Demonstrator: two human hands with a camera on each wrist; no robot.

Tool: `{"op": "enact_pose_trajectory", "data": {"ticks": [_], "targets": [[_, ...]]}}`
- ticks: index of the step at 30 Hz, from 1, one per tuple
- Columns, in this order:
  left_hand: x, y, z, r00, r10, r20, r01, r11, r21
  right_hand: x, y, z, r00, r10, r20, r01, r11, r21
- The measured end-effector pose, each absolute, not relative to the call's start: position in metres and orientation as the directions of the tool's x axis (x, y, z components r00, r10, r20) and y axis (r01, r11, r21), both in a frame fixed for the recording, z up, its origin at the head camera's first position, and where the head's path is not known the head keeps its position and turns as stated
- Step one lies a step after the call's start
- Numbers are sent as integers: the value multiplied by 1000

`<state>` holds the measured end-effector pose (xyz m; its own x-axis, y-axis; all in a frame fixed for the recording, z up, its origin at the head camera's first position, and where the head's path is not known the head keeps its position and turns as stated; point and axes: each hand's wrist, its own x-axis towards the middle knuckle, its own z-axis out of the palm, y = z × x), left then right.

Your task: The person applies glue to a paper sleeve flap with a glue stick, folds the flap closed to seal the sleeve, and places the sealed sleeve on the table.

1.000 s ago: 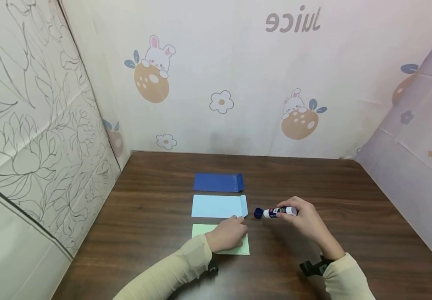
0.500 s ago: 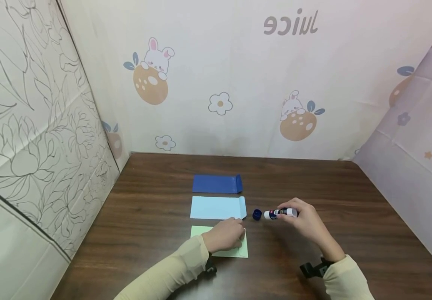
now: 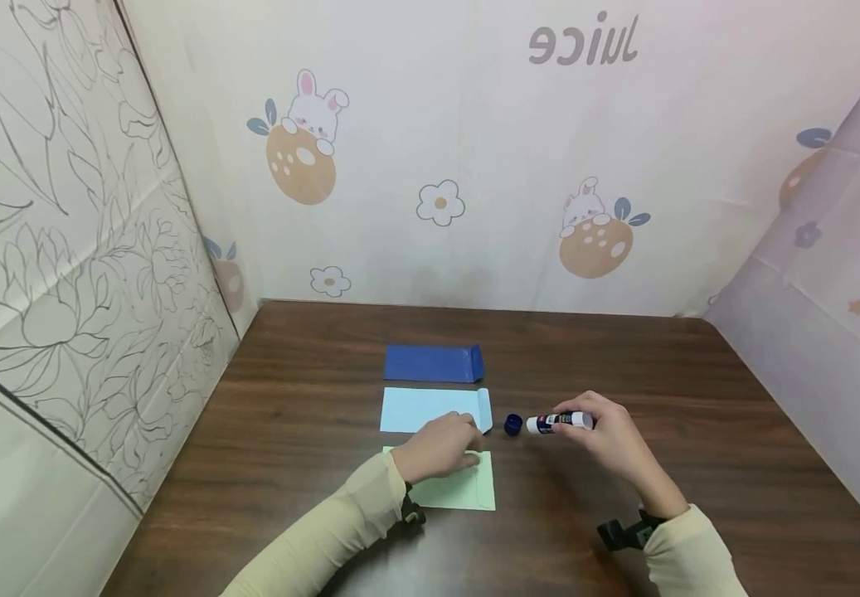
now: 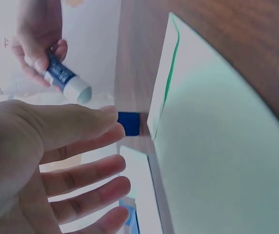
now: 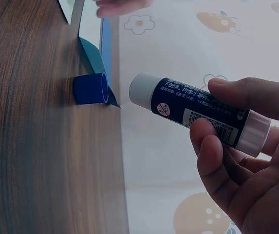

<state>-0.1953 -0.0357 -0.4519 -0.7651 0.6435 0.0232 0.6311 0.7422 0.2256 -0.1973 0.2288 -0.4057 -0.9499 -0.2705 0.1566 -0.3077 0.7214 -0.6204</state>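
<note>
My right hand [image 3: 609, 435] grips a glue stick [image 5: 195, 109] with a dark blue label, its uncapped white end pointing left. The stick's dark blue cap [image 3: 513, 425] stands on the table just beyond that end. My left hand [image 3: 439, 448], fingers loosely extended and holding nothing, is over the light green envelope [image 3: 467, 491]. In the left wrist view, that envelope [image 4: 217, 126] lies beside the fingertips, with a green line along its flap edge. Behind it is a light blue envelope [image 3: 418, 406], its near edge partly covered by the left hand, its flap at the right.
A dark blue envelope [image 3: 430, 363] lies farthest back in the row, flap to the right. The brown wooden table [image 3: 288, 514] ends at a printed curtain [image 3: 400, 124] behind, with further sheets hanging at left and right.
My left hand has lifted off the green envelope's flap and shifted slightly back and left, its fingers opening out. My right hand keeps holding the glue stick in the same spot.
</note>
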Motion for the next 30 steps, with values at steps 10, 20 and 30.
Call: {"op": "enact_pose_trajectory", "data": {"ticks": [10,20,30], "targets": [[-205,-49,-438,-836,544,71,540,792,284,-198,230,-406,-953,-269,142,-297,725,-622],[-217,-59,-438,-888,456,61,450,833,322,-198,228,-407,-952,-270,142,-297,714,-633],[-235,-66,-450,-915,404,1,380,860,340,-199,229,-406,-954,-262,145,-293,718,-631]]}}
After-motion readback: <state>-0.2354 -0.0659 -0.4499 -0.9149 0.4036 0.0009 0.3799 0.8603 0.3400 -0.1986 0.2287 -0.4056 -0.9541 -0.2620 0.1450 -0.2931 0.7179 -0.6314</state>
